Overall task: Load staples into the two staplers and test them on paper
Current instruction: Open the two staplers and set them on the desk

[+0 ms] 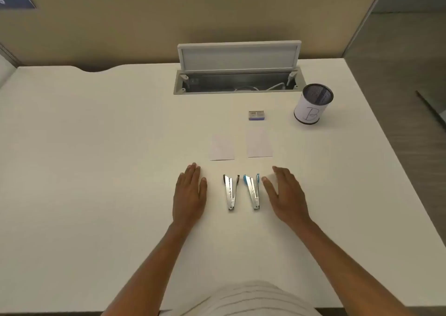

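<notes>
Two metal staplers lie side by side on the white desk, jaws pointing away from me: one with black tips point(231, 192) and one with blue tips point(253, 191). My left hand point(190, 195) rests flat to the left of the black one, holding nothing. My right hand point(284, 195) lies flat just right of the blue one, its thumb close to it. Beyond the staplers sit two small white paper slips, the left slip point(222, 147) and the right slip point(260, 144). A small box of staples point(257, 115) lies further back.
A mesh pen cup point(312, 104) with a paper label marked "B" stands at the right rear. An open cable hatch point(237, 80) with a raised lid is set into the desk behind the staple box. A beige partition closes the back.
</notes>
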